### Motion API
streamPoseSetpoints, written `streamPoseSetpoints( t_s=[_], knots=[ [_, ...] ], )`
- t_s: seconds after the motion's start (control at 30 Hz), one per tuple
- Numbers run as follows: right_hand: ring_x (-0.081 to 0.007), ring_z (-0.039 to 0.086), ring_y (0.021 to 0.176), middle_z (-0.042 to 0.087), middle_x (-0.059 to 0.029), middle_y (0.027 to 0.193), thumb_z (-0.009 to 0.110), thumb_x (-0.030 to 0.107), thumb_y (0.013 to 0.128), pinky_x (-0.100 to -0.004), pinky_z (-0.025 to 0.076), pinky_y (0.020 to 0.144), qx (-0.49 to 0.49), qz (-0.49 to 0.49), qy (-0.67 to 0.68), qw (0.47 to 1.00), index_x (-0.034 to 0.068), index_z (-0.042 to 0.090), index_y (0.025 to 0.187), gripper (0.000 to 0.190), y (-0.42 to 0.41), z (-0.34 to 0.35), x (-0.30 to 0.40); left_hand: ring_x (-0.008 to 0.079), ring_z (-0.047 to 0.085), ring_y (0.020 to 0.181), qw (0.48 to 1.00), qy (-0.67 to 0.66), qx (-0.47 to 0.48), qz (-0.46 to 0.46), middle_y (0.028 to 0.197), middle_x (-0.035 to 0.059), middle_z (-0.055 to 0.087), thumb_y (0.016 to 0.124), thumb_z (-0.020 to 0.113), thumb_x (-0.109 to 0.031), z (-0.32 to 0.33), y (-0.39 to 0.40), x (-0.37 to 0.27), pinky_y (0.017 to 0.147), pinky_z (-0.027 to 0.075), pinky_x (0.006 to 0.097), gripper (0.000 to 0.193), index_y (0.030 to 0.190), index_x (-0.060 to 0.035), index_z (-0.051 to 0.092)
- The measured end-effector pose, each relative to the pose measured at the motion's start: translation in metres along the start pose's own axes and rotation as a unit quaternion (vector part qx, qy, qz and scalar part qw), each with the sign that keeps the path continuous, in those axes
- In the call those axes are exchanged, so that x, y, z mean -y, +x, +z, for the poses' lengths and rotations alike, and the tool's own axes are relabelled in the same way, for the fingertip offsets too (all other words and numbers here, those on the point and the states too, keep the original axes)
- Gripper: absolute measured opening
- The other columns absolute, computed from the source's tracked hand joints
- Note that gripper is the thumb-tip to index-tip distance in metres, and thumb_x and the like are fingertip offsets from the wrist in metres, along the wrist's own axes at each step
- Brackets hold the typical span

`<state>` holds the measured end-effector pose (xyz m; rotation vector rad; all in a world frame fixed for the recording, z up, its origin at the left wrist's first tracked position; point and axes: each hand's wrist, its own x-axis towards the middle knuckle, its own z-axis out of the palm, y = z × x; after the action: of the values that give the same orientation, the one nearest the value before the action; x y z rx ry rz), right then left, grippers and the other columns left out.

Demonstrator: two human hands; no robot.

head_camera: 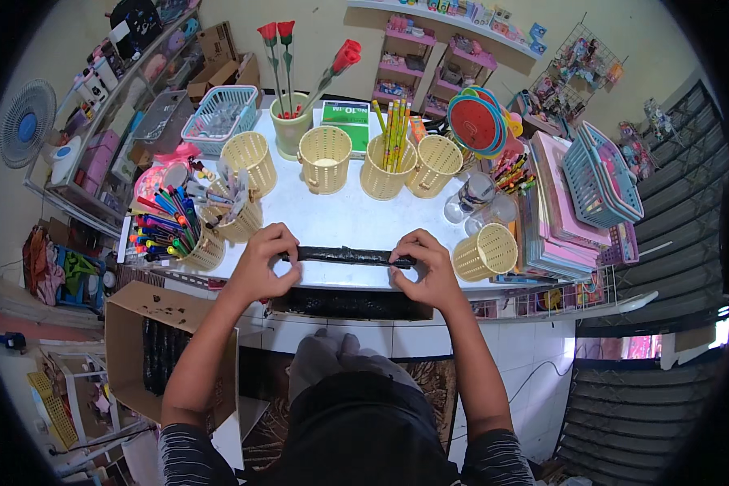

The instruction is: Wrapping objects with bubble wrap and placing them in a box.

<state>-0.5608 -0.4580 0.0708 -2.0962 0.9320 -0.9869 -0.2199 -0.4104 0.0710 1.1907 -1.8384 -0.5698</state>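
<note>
A long, thin black bundle with a shiny, plastic-like wrapping [345,255] lies level across the near edge of the white table [334,221]. My left hand [268,262] pinches its left end between thumb and fingers. Its right end is between the thumb and fingers of my right hand [423,267]. What the wrapping contains cannot be told. Beyond the bundle stand cream woven-look plastic baskets, one of them [325,161] near the middle and another [485,253] just right of my right hand. A basket of colourful pens [204,248] stands left of my left hand.
Below the table edge lies a black item [352,304]. An open cardboard box [158,297] with similar black bundles [158,355] is at lower left. Stacked books [553,212], clear cups [477,188], a pot of red artificial roses [291,127] and a blue basket [222,118] edge the table.
</note>
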Motion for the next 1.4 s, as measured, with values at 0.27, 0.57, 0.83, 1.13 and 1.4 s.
streamPoseSetpoints(
  t_s=[0.27, 0.57, 0.83, 1.13, 1.4],
  knots=[
    [-0.0253, 0.069, 0.096, 0.072, -0.0091, 0.099, 0.09, 0.005, 0.083, -0.0366, 0.055, 0.087, -0.01, 0.056, 0.024, 0.998, 0.003, 0.079, 0.093, 0.015, -0.002, 0.002, -0.001, 0.0285, 0.056, 0.071, 0.989, 0.149, 0.022, 0.007, 0.071, 0.0078, 0.054, 0.077, 0.099, -0.03, 0.01, 0.024, -0.011, 0.065, 0.04, 0.0411, 0.06, 0.062, -0.005, 0.046],
    [-0.0256, 0.07, 0.099, 0.074, -0.008, 0.102, 0.092, 0.007, 0.081, -0.0376, 0.056, 0.089, -0.012, 0.089, -0.008, 0.996, 0.004, 0.082, 0.093, 0.016, -0.008, 0.0, 0.01, 0.0378, 0.07, 0.105, 0.96, 0.012, 0.278, 0.017, 0.116, 0.0176, 0.069, 0.096, 0.079, -0.01, 0.009, 0.048, -0.011, 0.095, 0.058, 0.045, 0.04, 0.135, -0.002, 0.072],
    [-0.0312, 0.07, 0.105, 0.073, -0.0123, 0.105, 0.094, 0.005, 0.079, -0.041, 0.055, 0.096, -0.245, 0.05, -0.157, 0.955, 0.004, 0.083, 0.096, 0.021, -0.03, 0.037, 0.05, 0.0374, 0.073, 0.095, 0.977, 0.13, 0.165, 0.022, 0.119, 0.0166, 0.064, 0.093, 0.077, -0.003, 0.017, 0.019, -0.046, 0.081, 0.06, 0.0474, 0.037, 0.129, -0.0041, 0.07],
    [-0.0105, 0.071, 0.103, 0.077, -0.008, 0.11, 0.078, -0.003, 0.101, -0.024, 0.056, 0.09, -0.094, 0.264, 0.486, 0.828, -0.006, 0.068, 0.126, 0.027, 0.017, 0.095, 0.093, 0.0314, 0.074, 0.092, 0.953, 0.166, -0.21, -0.139, 0.11, 0.013, 0.064, 0.087, 0.08, 0.004, 0.057, -0.047, -0.122, 0.078, 0.062, 0.0415, 0.046, 0.132, -0.0054, 0.074],
    [-0.0112, 0.071, 0.105, 0.078, -0.0087, 0.116, 0.075, -0.004, 0.102, -0.0264, 0.056, 0.096, 0.188, 0.263, 0.533, 0.782, -0.005, 0.071, 0.126, 0.024, 0.003, 0.137, 0.114, 0.0254, 0.072, 0.084, 0.857, 0.147, -0.418, -0.263, 0.099, 0.0118, 0.069, 0.081, 0.091, -0.003, 0.054, -0.122, -0.165, 0.077, 0.059, 0.0341, 0.035, 0.115, -0.0001, 0.081]
  ],
)
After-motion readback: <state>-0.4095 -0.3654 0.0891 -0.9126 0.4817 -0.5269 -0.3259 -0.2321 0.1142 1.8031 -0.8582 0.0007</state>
